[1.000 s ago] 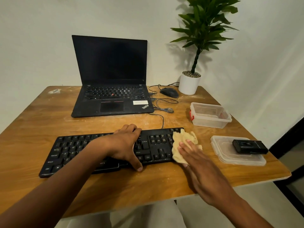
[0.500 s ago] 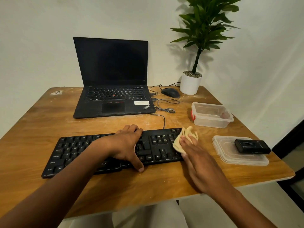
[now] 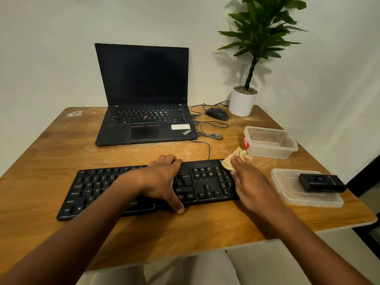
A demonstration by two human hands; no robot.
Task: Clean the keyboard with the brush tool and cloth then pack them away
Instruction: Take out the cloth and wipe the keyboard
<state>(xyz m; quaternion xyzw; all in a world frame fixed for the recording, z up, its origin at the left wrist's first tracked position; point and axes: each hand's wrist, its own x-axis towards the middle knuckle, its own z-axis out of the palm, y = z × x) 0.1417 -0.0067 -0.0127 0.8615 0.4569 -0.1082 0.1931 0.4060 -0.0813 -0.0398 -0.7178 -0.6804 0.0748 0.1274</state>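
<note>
1. Head view: a long black plastic computer keyboard (image 3: 148,188) lies flat along the near part of the worn wooden bench (image 3: 41,161), and every place below is given relative to it.
2. The left hand (image 3: 162,182) rests across the middle of the keyboard, fingers hooked over its far edge and thumb on the near edge, so its grip steadies the keyboard body.
3. The right hand (image 3: 249,182) lies over the keyboard's right end with fingers straight and relaxed, pressing flat on a crumpled pale yellow cloth (image 3: 236,158); its grip is open, curled round nothing.
4. The cloth sits at the keyboard's far right corner, partly on the keys and partly on the bench beyond it, touching the hand's fingertips.
5. Just beyond and to the right of the keyboard stands a clear rectangular plastic container (image 3: 271,141) with a red clip on its left side; the cloth's far edge lies just beside it.
6. To the right of the keyboard, near the bench edge, lies a clear flat plastic lid (image 3: 287,192), and on it rests a small black box-shaped brush tool (image 3: 321,183).
7. Behind the keyboard an open black laptop (image 3: 144,112) stands with a dark screen.
8. Behind and to the right of the keyboard are a black wired mouse (image 3: 217,113) with a looped grey cable, and a green leafy plant in a white round pot (image 3: 242,101) at the bench's far right corner.
</note>
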